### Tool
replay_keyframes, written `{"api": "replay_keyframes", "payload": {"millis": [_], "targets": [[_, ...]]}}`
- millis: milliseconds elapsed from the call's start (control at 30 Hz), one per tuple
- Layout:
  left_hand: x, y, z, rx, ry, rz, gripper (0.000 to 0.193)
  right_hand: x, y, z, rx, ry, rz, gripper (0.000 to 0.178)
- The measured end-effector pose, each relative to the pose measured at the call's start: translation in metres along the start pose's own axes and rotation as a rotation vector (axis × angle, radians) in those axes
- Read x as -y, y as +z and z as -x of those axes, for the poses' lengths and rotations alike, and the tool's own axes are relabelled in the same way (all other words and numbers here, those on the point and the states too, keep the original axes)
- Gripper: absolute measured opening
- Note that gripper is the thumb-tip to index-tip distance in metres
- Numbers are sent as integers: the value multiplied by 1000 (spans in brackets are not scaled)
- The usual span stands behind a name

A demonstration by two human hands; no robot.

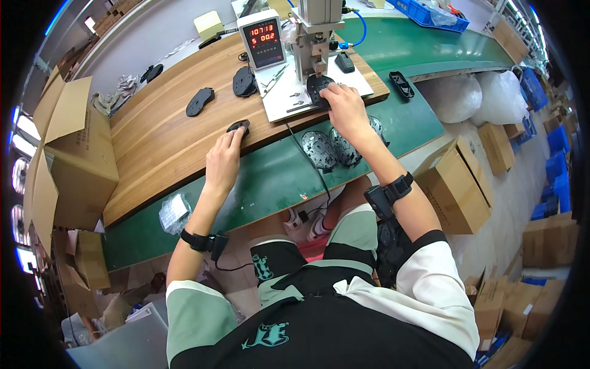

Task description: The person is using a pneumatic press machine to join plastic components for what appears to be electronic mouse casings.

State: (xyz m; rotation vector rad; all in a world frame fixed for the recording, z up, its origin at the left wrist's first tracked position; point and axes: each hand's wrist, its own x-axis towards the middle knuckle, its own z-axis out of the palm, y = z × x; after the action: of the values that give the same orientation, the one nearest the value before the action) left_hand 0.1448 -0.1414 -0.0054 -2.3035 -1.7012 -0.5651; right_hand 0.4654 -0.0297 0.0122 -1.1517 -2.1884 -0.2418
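Under the ram of a metal bench press [314, 43] lies a black plastic shell [318, 87] that looks like part of a computer mouse. My right hand [346, 111] grips its right edge, fingers closed on it. To the left, my left hand [224, 158] pinches a small black plastic part [239, 126] on the wooden board [160, 132], and the fingers partly cover it. Farther back on the board rest a dark shell [200, 101] and another black shell [244, 82]. Several open shells with inner parts showing [319, 150] lie on the green mat by my right forearm.
A counter box with red digits [264, 39] stands left of the press on a white base plate [286, 101]. Another black shell [402, 85] sits at the right. An open carton [86, 160] borders the board's left. A blue tray [430, 15] is at the back right. A black cable crosses the mat.
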Motion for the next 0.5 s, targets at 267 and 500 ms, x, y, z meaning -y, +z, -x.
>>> {"api": "replay_keyframes", "payload": {"millis": [267, 500], "targets": [[-42, -1, -45, -163, 97, 72, 42, 2, 0, -5, 12, -43, 107, 20], [-102, 19, -92, -208, 228, 151, 45, -6, -15, 2, -82, 61, 16, 27]]}}
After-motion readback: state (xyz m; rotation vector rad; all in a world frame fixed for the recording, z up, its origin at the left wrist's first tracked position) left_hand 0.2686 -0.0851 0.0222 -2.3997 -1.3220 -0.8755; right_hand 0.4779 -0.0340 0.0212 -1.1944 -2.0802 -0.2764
